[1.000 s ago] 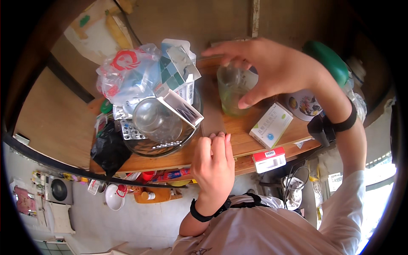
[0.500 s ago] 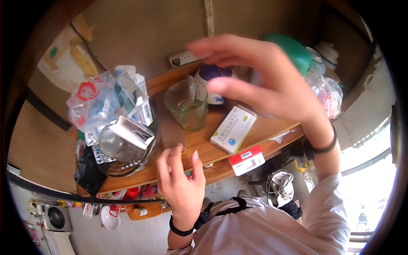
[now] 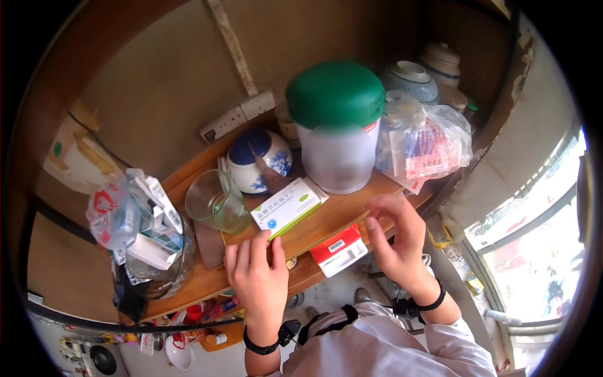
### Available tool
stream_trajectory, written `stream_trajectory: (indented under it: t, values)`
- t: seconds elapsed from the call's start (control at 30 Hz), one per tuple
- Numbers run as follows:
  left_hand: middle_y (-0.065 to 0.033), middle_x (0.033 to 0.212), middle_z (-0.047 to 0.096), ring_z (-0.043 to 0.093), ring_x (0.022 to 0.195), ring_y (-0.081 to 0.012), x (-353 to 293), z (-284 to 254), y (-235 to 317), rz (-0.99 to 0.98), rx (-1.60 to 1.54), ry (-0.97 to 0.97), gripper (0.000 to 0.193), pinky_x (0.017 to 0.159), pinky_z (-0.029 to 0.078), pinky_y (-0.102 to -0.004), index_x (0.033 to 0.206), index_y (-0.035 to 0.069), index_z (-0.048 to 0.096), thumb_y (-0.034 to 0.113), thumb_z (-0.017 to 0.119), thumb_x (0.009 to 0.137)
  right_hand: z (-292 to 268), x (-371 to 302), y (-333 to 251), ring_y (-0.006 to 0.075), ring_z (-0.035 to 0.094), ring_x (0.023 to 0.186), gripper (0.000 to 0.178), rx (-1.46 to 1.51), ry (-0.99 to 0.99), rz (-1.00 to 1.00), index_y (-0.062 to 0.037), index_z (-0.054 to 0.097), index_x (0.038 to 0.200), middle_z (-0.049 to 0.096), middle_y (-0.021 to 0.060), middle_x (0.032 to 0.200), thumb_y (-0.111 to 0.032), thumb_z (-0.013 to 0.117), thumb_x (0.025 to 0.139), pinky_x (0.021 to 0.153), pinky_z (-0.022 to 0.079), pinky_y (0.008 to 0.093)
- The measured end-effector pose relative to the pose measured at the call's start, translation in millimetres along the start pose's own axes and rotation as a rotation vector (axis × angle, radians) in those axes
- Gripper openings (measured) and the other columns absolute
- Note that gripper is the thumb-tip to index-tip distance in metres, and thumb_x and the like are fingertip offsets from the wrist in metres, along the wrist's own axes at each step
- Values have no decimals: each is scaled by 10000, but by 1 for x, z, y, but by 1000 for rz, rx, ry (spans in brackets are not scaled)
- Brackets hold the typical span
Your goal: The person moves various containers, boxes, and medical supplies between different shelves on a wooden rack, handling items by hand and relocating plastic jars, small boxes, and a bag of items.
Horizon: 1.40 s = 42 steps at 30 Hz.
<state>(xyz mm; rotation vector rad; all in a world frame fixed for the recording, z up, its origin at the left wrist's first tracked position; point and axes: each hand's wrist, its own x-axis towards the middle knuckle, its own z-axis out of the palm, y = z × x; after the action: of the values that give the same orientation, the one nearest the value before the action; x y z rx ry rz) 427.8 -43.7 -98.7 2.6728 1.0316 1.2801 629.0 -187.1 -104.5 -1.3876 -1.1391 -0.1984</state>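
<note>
My left hand is at the near edge of the wooden tabletop, its fingers apart. Its fingertips are at the lower left end of a white and green medicine box; whether they touch it I cannot tell. My right hand hovers by the front edge with fingers bent, thumb and forefinger apart, and nothing between them. Left of that hand, a red and white box lies at the front edge. A clear glass cup stands just left of the medicine box.
Behind stand a blue and white round jar and a large green-lidded container. A clear plastic bag lies to the right. At left, a glass jar holds several small cartons. A power strip is on the back wall.
My right hand has come down from above the table to its near edge, uncovering the green-lidded container. My left hand now meets the medicine box's end; the view has shifted rightward.
</note>
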Motion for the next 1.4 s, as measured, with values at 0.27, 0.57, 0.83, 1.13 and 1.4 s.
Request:
stream_trajectory:
  t: [0.27, 0.57, 0.83, 1.13, 1.4]
  values:
    - [-116, 903, 633, 611, 879, -342, 7, 3, 49, -14, 112, -12, 275, 809, 509, -495, 1148, 54, 739, -8, 804, 888, -24, -49, 24, 228, 743, 861, 264, 112, -55, 220, 21, 705, 1223, 738, 141, 1039, 14, 765, 966, 804, 595, 335]
    - [-106, 894, 666, 633, 895, -371, 18, 8, 47, -128, 182, -13, 302, 827, 506, -519, 1170, 59, 719, 26, 808, 883, -82, -92, 68, 227, 750, 883, 270, 118, -125, 381, 27, 704, 1239, 762, 134, 1030, 8, 754, 974, 813, 598, 329]
    - [-149, 1046, 759, 683, 949, -347, 6, 35, 113, 69, -115, -56, 246, 836, 545, -462, 1167, 9, 727, 20, 777, 926, -132, -109, 92, 169, 744, 862, 247, 142, -35, 586, 30, 689, 1256, 772, 97, 1017, -33, 730, 1022, 811, 598, 312]
    - [-186, 1577, 545, 605, 1131, -361, 55, 92, 192, 455, -128, 28, 690, 846, 528, -440, 1458, 123, 669, 30, 892, 812, -148, -147, 89, 184, 749, 895, 257, 182, -81, 602, 26, 690, 1270, 759, 107, 1038, -17, 711, 1018, 774, 600, 321]
    - [-175, 1485, 546, 573, 1188, -414, 82, 117, 201, 400, -85, 2, 818, 1025, 528, -518, 1484, 98, 605, 78, 938, 737, -177, -168, 98, 202, 767, 869, 229, 47, -73, 601, 33, 717, 1230, 780, 126, 996, -23, 714, 1008, 794, 606, 325]
